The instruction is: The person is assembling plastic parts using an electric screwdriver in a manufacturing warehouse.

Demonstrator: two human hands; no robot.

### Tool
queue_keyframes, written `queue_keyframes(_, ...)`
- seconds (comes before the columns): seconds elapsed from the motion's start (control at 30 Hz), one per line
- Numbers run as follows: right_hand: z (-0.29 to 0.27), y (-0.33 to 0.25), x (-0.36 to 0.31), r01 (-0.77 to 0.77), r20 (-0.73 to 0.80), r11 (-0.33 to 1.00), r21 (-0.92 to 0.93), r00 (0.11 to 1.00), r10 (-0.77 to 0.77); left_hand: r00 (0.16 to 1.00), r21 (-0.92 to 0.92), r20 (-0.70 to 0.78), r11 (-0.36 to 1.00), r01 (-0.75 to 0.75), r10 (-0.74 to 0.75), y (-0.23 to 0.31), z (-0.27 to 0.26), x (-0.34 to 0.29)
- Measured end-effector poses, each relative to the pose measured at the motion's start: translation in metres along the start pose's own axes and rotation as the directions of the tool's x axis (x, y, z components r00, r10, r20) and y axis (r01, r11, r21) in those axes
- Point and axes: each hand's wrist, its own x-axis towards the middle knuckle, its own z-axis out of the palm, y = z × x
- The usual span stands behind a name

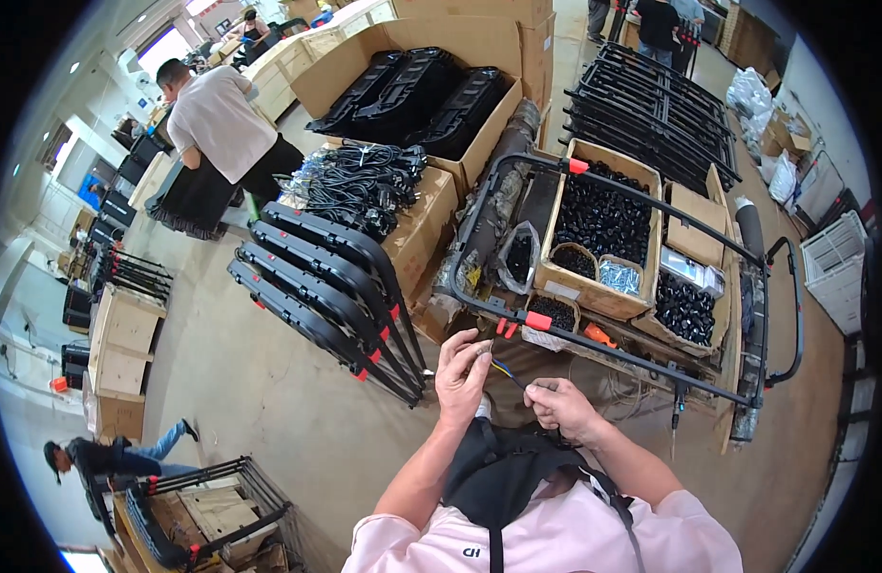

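We look down from our head through one wide fisheye view, close above our left hand (463, 379) and right hand (565, 409). Farther ahead it takes in a black frame (641, 277) and the workshop floor (269, 382), whose edges bend toward the rim.

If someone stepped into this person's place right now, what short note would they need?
Left hand: raised in front of the chest, fingers pinching a thin wire that shows blue and yellow.
Right hand: closed around the wire's other end, lower and to the right.
Around: black tube frame with red clips lies across the cardboard boxes of black parts just ahead; stacked black frames on the floor to the left.
Done: wire picked up, held between both hands.
Left: wire not yet joined to anything visible; too small to tell its end state.
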Motion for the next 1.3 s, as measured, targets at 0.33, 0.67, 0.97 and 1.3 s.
queue_keyframes(0.33, 0.017, 0.011, 0.045, -0.065, 0.028, 0.984, 0.166, 0.998, 0.062, 0.867, -0.314, 0.232, 0.810, 0.495, -0.440, -0.068, -0.028, 0.018)
queue_keyframes(0.67, -0.003, 0.057, 0.112, -0.036, -0.195, 0.975, 0.221, 0.978, 0.080, 0.534, -0.295, 0.458, 0.446, 0.845, -0.711, -0.162, -0.005, 0.041)
queue_keyframes(0.97, -0.011, 0.058, 0.138, -0.086, -0.196, 0.962, 0.260, 0.971, 0.139, 0.338, -0.195, 0.767, 0.302, 0.933, -0.546, -0.184, -0.026, 0.078)
queue_keyframes(1.3, -0.011, 0.053, 0.156, -0.119, -0.171, 0.930, 0.348, 0.967, 0.188, 0.316, -0.207, 0.674, 0.241, 0.948, -0.668, -0.199, -0.024, 0.083)
